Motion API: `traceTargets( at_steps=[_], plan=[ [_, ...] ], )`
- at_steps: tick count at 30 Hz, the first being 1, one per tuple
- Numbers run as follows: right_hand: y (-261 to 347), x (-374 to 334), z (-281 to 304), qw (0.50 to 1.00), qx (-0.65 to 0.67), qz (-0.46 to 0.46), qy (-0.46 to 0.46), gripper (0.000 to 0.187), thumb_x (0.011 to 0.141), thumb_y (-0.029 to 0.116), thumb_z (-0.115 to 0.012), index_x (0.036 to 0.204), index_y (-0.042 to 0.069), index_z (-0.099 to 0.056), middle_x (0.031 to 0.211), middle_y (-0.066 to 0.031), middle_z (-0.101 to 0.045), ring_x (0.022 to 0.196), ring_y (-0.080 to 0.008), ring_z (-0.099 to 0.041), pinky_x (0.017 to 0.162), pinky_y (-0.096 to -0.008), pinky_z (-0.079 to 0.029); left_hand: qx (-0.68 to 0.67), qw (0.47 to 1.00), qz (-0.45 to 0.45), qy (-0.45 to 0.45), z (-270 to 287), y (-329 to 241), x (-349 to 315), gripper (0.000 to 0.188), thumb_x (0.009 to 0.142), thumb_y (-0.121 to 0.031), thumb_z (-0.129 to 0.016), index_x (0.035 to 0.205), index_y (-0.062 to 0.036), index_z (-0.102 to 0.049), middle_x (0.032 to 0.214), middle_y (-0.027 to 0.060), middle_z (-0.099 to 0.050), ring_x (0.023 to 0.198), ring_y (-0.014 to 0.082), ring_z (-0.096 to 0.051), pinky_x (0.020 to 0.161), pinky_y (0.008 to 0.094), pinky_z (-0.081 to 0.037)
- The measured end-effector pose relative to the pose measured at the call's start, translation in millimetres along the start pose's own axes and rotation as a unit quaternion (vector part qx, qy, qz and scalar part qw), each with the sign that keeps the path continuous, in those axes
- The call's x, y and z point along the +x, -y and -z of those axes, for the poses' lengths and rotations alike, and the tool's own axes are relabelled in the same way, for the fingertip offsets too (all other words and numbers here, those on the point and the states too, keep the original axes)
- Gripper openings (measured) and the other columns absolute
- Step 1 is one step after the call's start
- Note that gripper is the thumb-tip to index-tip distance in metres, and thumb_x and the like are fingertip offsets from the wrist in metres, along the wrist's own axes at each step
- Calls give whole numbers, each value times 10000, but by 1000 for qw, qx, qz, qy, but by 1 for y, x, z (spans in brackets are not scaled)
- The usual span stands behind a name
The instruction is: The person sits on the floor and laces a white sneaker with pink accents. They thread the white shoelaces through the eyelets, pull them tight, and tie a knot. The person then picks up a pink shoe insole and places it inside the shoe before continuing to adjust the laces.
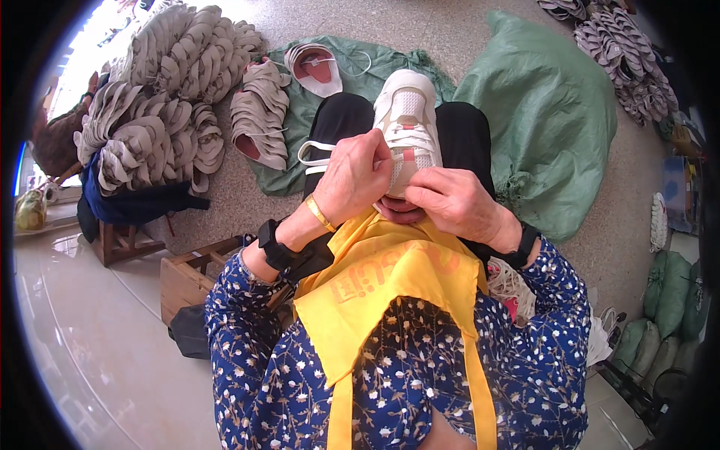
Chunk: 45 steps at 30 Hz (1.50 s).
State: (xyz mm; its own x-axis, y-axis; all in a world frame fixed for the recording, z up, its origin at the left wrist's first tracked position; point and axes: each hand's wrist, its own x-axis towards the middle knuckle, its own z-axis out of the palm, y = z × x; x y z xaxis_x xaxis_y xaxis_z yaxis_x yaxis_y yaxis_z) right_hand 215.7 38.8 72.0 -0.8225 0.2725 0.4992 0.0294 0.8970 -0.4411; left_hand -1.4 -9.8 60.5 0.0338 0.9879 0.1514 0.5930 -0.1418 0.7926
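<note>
Speckled floor [420, 34] held stacked shoe uppers [161, 97], green sacks [547, 112]. I saw white sneaker [409, 112] propped on knees, steadying lacing. Left hand [352, 176] pinched white lace [315, 146]; right hand [454, 202] probably clamped on tongue, fingers hidden.

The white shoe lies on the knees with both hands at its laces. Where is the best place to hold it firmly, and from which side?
Probably the toe end of the white shoe, taken from the far side or from above. That rounded front is bare, while the left hand and the right hand cover the lace area near the body, and a loose lace loops out on the left.
</note>
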Motion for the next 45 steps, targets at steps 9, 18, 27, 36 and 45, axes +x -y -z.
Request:
traceTargets(
  at_steps=[9, 18, 27, 36, 45],
  plan=[
    [2, -2, -3, 998, 29, -36, -47, 168, 793, -22, -746, 936, 46, -687, 911, -80, -663, 747, -285, -690, 654, -366, -584, -117, 991, 51, 28, -3, -3, 3, 123, 867, -35, -705, 869, 28, -599, 712, 124, -636, 620, 209, -606, 579, 345, -486],
    [-1, 0, 3, 960, 89, -249, -93, 111, 886, -17, -711, 992, 10, -694, 919, -130, -666, 752, -265, -694, 652, -335, -551, -112, 992, 26, 43, -7, 8, 1, 82, 918, -29, -675, 935, 12, -606, 732, 59, -601, 635, 109, -547, 572, 296, -459],
    [-11, 10, -6, 946, 20, -315, -78, 88, 867, 9, -742, 952, -5, -723, 867, -134, -677, 753, -280, -695, 643, -370, -544, -91, 994, 21, -52, -32, 2, -7, 88, 874, 32, -595, 938, -5, -547, 862, 207, -630, 867, 433, -643, 762, 494, -513],
    [-13, 10, -6, 924, 110, -353, -103, 101, 852, 25, -777, 930, -16, -728, 821, -124, -682, 669, -222, -666, 624, -340, -524, -116, 988, 63, -77, -35, -4, -7, 98, 855, 16, -641, 918, 5, -566, 864, 186, -670, 856, 409, -665, 775, 484, -525],
    [-22, -1, 29, 880, 199, -414, -122, 87, 1009, 46, -635, 946, -9, -615, 794, -56, -664, 742, -110, -682, 629, -278, -579, -11, 998, -43, -47, -2, 4, -7, 144, 831, -27, -693, 905, -20, -570, 756, 95, -590, 680, 235, -578, 605, 361, -463]
  ],
)
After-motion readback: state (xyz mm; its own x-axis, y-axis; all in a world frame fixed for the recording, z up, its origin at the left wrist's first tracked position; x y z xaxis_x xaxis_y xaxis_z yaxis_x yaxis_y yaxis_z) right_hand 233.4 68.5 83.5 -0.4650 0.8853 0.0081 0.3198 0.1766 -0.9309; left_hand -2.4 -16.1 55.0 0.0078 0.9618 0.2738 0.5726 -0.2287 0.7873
